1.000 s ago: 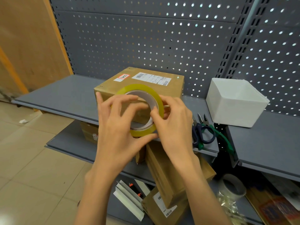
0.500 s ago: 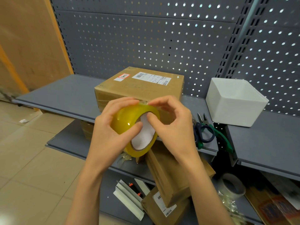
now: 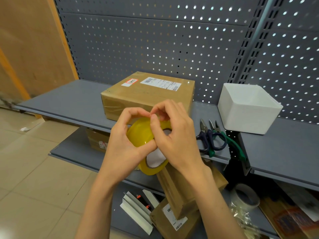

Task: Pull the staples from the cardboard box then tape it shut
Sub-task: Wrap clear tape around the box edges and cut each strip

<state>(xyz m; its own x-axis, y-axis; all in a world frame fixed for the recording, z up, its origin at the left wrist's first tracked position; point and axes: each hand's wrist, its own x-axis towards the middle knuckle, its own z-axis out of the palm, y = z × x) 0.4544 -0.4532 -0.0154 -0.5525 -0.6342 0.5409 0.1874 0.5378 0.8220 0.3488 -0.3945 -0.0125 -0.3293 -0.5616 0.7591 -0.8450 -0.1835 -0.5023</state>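
A brown cardboard box (image 3: 146,95) with white shipping labels on top sits closed on the grey shelf (image 3: 69,99). In front of it I hold a yellowish roll of clear tape (image 3: 140,131) in the air. My left hand (image 3: 124,144) grips the roll from the left, thumb across its lower face. My right hand (image 3: 174,135) covers its right side, and its thumb and forefinger pinch at the tape's surface near the top of the roll.
Dark-handled scissors (image 3: 209,140) and green-handled pliers (image 3: 229,144) lie on the shelf right of my hands. A white bin (image 3: 248,109) stands further right. Lower shelves hold more cardboard boxes (image 3: 181,195), a second tape roll (image 3: 245,197) and white strips (image 3: 136,209).
The roll has tilted from facing me to lying more edge-on and dropped slightly. My right fingers have moved from the core to pinch at the top of the roll.
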